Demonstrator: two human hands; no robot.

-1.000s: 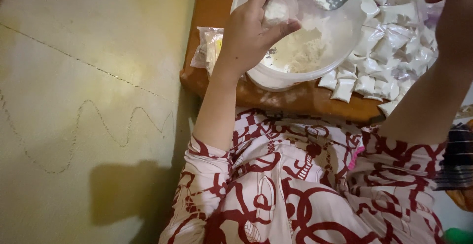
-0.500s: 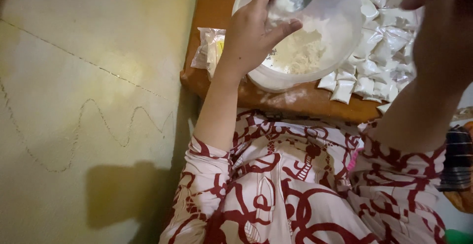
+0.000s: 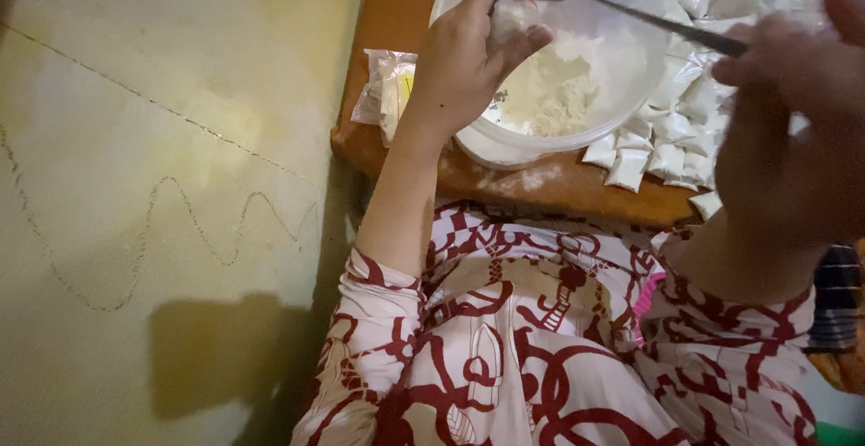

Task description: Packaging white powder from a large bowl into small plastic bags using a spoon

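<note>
Pinching a small clear pouch (image 3: 512, 19) of white powder, the left hand (image 3: 464, 63) holds it over the near rim of a white bowl (image 3: 577, 59), fingers pressed together around it. The right hand (image 3: 797, 131), blurred, grips the handle of a metal spoon (image 3: 622, 6) with curled fingers, its scoop just above the pouch. Powder lies in the bowl on an orange bench (image 3: 396, 13), beside a heap of filled packets (image 3: 703, 95) and some empty bags (image 3: 386, 90).

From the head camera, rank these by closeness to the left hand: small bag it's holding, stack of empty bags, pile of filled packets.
1. Small bag, pinched in the left hand over the bowl.
2. Stack of empty bags, just left of the wrist.
3. Pile of filled packets, right of the bowl.
</note>
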